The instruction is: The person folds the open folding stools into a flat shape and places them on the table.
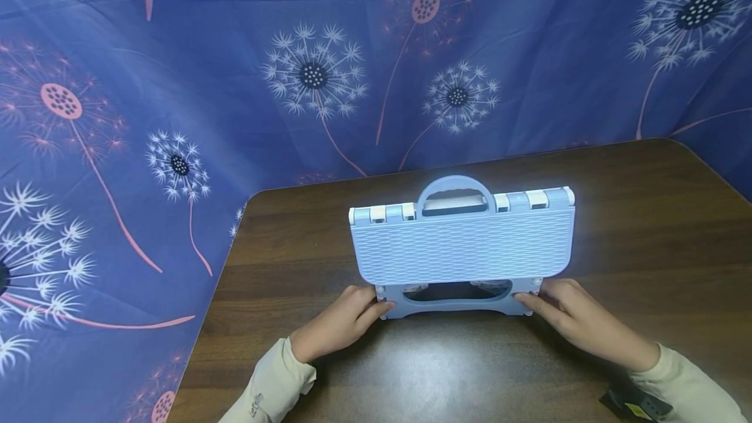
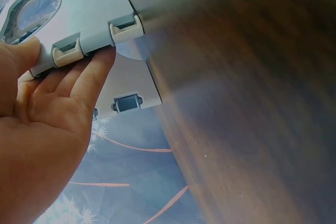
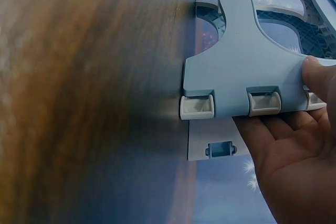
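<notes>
A light blue folding stool (image 1: 464,247) with white hinge pieces stands on the table, its textured top panel tilted toward the camera and an arched handle at the upper edge. My left hand (image 1: 343,318) grips the left side of its leg panel, thumb on the front face; in the left wrist view the fingers of that hand (image 2: 58,98) reach behind the panel (image 2: 86,17). My right hand (image 1: 587,322) grips the right side the same way, and the right wrist view shows this hand (image 3: 294,145) with its thumb on the panel (image 3: 236,66) and fingers behind.
The dark wooden table (image 1: 294,247) extends around the stool. A blue cloth (image 1: 235,51) with dandelion prints hangs behind and to the left. A small black object (image 1: 634,403) with a yellow mark lies by the right sleeve at the lower right.
</notes>
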A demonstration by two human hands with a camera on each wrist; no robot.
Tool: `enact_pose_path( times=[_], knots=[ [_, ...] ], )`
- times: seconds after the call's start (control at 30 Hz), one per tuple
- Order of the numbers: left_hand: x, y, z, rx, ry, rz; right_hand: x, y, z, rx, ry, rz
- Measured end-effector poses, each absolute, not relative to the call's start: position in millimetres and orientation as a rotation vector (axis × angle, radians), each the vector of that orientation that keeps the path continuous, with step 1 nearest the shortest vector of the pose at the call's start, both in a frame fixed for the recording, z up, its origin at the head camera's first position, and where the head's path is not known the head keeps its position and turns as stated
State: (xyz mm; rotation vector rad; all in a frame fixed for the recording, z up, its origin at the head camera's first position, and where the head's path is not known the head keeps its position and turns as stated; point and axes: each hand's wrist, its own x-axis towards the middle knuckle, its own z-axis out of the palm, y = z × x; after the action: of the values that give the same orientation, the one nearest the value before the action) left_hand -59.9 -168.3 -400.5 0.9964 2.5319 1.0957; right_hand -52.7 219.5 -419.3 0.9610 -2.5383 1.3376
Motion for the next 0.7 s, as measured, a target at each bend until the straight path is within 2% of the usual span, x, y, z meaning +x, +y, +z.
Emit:
enact_pose_path(
  times=[0.7],
  knots=[
    [-62.2,-169.4,-403.1,1.007,2.510,1.122,-52.2,219.2,-418.6,0.970,-2.529,1.332]
  ],
)
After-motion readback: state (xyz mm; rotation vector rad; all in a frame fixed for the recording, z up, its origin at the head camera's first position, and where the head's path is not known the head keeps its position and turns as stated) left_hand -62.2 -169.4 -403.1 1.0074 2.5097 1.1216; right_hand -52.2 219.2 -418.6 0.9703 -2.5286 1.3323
